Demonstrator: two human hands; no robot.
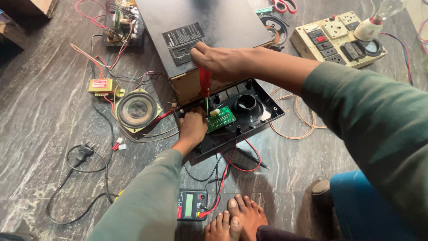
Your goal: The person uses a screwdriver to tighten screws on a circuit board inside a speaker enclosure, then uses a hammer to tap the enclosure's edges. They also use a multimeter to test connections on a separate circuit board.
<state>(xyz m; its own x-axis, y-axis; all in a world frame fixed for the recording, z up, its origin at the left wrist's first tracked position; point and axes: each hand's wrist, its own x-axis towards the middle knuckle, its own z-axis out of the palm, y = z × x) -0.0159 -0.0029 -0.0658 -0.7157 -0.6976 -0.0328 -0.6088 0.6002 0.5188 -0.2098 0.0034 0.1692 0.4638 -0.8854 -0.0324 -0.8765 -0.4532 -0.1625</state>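
My right hand [223,60] grips a red-handled screwdriver [204,82] held upright, its shaft reaching down to a small green circuit board [221,119]. The board lies in a black plastic speaker panel [263,111] on the floor. My left hand [192,128] rests on the panel's left end, right beside the board. Behind the panel stands a dark wooden speaker box [209,27].
A loose round speaker [136,109] and a yellow transformer [102,85] lie left among wires. A multimeter [192,204] with red and black leads sits by my bare feet [236,221]. A switchboard [336,38], a bulb [379,18] and red-handled scissors [283,5] are at the far right.
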